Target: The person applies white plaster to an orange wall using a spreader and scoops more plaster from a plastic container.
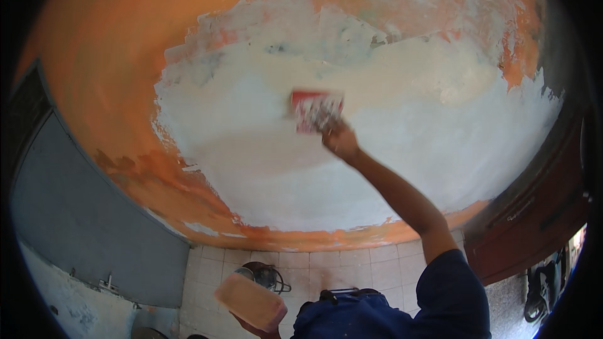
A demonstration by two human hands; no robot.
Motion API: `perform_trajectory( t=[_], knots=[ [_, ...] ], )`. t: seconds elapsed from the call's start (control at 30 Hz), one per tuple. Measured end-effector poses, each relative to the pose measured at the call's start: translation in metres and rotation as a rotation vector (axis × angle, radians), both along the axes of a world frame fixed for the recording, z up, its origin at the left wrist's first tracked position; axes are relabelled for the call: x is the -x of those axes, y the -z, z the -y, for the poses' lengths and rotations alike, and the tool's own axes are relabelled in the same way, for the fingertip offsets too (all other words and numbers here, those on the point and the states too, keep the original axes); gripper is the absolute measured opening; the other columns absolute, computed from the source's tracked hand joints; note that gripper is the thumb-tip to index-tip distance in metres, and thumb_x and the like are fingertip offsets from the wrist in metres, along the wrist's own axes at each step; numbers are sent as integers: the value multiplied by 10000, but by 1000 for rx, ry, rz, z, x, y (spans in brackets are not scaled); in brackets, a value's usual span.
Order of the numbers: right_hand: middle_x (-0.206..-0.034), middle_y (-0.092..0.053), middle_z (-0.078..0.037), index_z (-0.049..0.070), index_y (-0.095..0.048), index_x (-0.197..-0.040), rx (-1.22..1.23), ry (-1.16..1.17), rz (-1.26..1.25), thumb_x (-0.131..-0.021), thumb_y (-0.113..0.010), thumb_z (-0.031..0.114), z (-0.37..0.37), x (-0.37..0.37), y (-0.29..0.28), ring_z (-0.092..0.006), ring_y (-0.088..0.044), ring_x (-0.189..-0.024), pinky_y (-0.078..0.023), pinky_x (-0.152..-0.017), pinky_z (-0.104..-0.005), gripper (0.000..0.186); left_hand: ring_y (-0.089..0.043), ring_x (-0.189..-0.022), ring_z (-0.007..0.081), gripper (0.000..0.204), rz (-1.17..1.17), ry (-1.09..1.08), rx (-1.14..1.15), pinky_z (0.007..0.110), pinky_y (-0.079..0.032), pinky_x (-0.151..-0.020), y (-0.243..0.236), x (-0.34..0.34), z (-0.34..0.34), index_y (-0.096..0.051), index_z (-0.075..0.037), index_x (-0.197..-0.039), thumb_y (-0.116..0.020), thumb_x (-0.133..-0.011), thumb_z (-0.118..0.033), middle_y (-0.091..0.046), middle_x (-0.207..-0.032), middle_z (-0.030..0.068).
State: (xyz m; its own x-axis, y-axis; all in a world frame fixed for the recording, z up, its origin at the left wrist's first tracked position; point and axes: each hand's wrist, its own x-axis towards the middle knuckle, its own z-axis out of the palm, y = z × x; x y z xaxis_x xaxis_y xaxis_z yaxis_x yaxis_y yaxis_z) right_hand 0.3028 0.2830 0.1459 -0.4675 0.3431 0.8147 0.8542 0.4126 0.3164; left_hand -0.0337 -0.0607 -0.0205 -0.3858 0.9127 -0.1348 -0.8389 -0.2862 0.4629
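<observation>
The right hand (pixel 340 142) is clamping fingers on a spreader (pixel 306 103) at the wall (pixel 125 56). Away from the wall, the left hand (pixel 254 330) is supporting a tan block (pixel 250 301), its fingers I can't tell.

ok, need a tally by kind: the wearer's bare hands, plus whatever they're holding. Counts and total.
Bare hands: 2 (right hand up at the wall; left hand low, mostly hidden)
Red spreader, smeared white: 1, in the right hand
Tan slab: 1, held by the left hand
Total: 4
</observation>
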Motion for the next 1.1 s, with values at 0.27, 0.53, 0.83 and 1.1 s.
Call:
perform_trajectory(
  t=[0.27,0.53,0.83,1.1],
  knots=[
    [-1221,-529,-113,106,-545,-1161,-110,-83,-69,-642,-544,-1,28,-4,-52,-293,-502,-1139,-436,-937,-409,530,-452,-1149,318,650,169,45,61,553,-373,-908,1,4,1,-328,-174,-1370,-417,-857,-562,-423,-1338,83],
    [-1313,-440,-147,79,-501,-1229,-137,78,-173,-708,-555,81,-4,-8,-120,-291,-392,-1238,-323,-1027,-424,524,-445,-1158,287,640,342,279,-329,501,-382,-914,13,1,-6,-334,-160,-1367,-394,-870,-559,-410,-1352,81],
    [-1196,-556,-103,113,-569,-1159,-100,-29,27,-630,-572,31,27,-8,-32,-243,-514,-1136,-428,-958,-378,536,-376,-1237,312,636,211,283,-306,516,-324,-990,-17,-10,-15,-302,-156,-1384,-360,-887,-549,-368,-1386,90],
    [-1110,-588,-136,89,-563,-1157,-303,135,-177,-664,-547,-11,45,-105,-149,-297,-565,-1008,-496,-820,-357,503,-366,-1243,330,649,226,304,-269,527,-318,-992,-12,-22,-9,-294,-157,-1389,-375,-879,-550,-355,-1392,103]
  ],
)
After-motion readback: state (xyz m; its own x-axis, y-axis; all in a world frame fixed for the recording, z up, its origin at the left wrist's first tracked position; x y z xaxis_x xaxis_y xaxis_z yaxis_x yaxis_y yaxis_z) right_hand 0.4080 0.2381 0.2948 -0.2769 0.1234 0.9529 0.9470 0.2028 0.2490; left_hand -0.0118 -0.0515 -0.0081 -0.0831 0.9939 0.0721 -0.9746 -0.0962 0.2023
